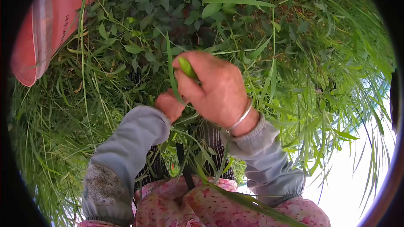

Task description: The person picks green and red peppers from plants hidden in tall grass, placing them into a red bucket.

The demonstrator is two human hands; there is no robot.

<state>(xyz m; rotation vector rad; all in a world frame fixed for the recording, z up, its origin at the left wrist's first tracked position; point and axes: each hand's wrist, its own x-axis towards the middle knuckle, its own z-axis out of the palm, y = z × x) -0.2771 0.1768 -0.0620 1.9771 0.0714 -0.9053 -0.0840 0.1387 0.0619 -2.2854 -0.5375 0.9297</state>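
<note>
Green pepper (pixel 187 67) in right grip (pixel 217 85); grass (pixel 59 117) around, pink sack (pixel 62 12) left.

Single head-worn view, facing forward and down, close above left hand (pixel 170 106) and right hand (pixel 221 90)

You are outdoors, in a weedy crop plot or garden.
Leafy plants (pixel 168 0) crowd the ground ahead of you, with long grass (pixel 349 38) growing among them and thick on both sides. The green pod (pixel 186 67) in your right hand (pixel 219 86), perhaps a pepper, suggests a crop; a red container (pixel 54 21) sits amid the greenery to your left, and bright daylight glares through the blades at lower right.
</note>
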